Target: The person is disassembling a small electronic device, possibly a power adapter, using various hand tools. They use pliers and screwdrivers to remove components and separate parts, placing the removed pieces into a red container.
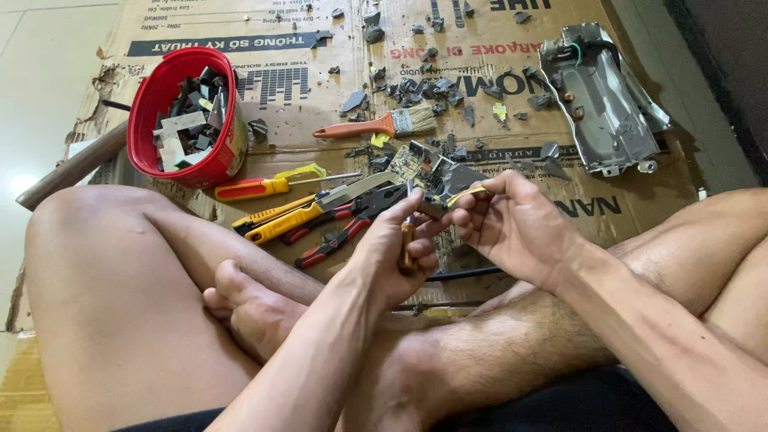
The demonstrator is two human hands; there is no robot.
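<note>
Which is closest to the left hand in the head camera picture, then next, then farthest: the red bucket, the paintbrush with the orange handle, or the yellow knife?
From the left hand:
1. Yellow-handled utility knife, just left of it.
2. Orange-handled paintbrush, farther up the cardboard.
3. Red plastic bucket, far upper left.

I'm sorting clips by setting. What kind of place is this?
Likely a home floor used as a makeshift repair spot: flattened cardboard as a mat, hand tools like pliers, a red tub of broken parts.

Pliers (352, 220) and screwdrivers (272, 186) crowd the cardboard (640, 200) at ten o'clock of the hands; plastic scraps (424, 88) litter twelve o'clock; bare cardboard lies open at two o'clock.
</note>
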